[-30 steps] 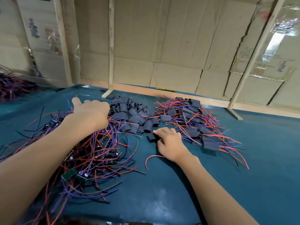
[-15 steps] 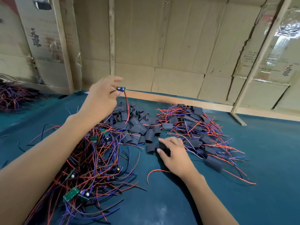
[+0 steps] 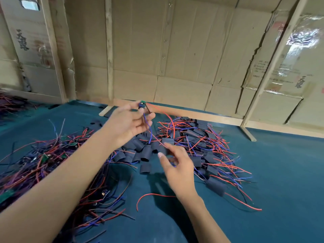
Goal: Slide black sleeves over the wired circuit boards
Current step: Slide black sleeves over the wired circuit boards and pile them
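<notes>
Head view:
Left hand (image 3: 128, 122): pinched a board (image 3: 141, 104) high, so its wires (image 3: 149, 132) hung free for threading.
Right hand (image 3: 172, 163): pinched a sleeve (image 3: 162, 150) below, near the wire ends.
Sleeves (image 3: 140, 151): piled mid-surface (image 3: 280, 181), between both hands' reach.

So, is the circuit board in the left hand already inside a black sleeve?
No, the circuit board pinched by the left hand is bare.

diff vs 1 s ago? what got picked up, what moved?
Left hand left the tangled pile of unsleeved wired boards, pinching a small green circuit board and lifting it, wires dangling. Right hand rose off the teal mat, apparently pinching a black sleeve. Piles unchanged.
</notes>
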A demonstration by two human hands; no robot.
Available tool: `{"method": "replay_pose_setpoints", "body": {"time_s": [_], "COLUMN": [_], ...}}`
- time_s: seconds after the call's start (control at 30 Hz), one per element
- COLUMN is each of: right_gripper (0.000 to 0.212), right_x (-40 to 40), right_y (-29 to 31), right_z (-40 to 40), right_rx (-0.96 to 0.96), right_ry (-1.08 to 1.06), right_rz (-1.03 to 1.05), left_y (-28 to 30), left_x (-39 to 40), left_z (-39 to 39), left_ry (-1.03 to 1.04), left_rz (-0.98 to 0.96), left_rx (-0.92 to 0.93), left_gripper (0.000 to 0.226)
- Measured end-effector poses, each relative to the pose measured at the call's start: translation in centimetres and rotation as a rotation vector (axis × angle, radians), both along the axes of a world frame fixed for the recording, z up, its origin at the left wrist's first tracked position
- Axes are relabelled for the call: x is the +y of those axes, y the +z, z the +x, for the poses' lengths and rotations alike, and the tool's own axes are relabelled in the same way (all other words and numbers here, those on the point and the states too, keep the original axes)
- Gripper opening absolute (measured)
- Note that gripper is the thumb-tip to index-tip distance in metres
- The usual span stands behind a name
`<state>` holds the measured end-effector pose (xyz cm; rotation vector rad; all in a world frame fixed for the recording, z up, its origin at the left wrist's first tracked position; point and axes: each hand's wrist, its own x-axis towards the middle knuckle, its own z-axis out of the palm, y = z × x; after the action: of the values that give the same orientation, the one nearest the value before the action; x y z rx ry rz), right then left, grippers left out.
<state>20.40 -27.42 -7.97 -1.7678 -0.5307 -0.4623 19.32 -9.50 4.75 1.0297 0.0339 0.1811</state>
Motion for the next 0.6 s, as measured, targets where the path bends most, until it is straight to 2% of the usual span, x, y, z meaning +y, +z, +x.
{"method": "replay_pose_setpoints", "body": {"time_s": [0.1, 0.2, 0.33, 0.5, 0.6], "right_gripper": [0.032, 0.032, 0.037, 0.035, 0.034], "right_x": [-1.4, -3.0, -4.2, -4.4, -4.6], "right_y": [1.3, 0.9, -1.5, -1.8, -1.8], "right_z": [1.6, 1.8, 0.7, 0.4, 0.3], "right_rx": [0.015, -0.149, -0.36, -0.369, -0.368], "right_ry": [-0.021, -0.075, -0.034, -0.076, -0.109], "right_rz": [0.027, -0.175, -0.299, -0.219, -0.195], "left_y": [-2.7, -5.9, -10.1, -12.1, -12.1], "left_x": [-1.5, -2.4, -3.8, -4.7, -5.4], "left_z": [1.1, 1.9, 2.5, 2.7, 2.6], "left_ry": [-0.096, -0.105, -0.165, -0.19, -0.193], "left_rz": [-0.348, -0.654, -0.714, -0.589, -0.576], "left_rx": [0.08, 0.173, 0.279, 0.179, 0.138], "left_gripper": [0.024, 0.023, 0.022, 0.012, 0.017]}}
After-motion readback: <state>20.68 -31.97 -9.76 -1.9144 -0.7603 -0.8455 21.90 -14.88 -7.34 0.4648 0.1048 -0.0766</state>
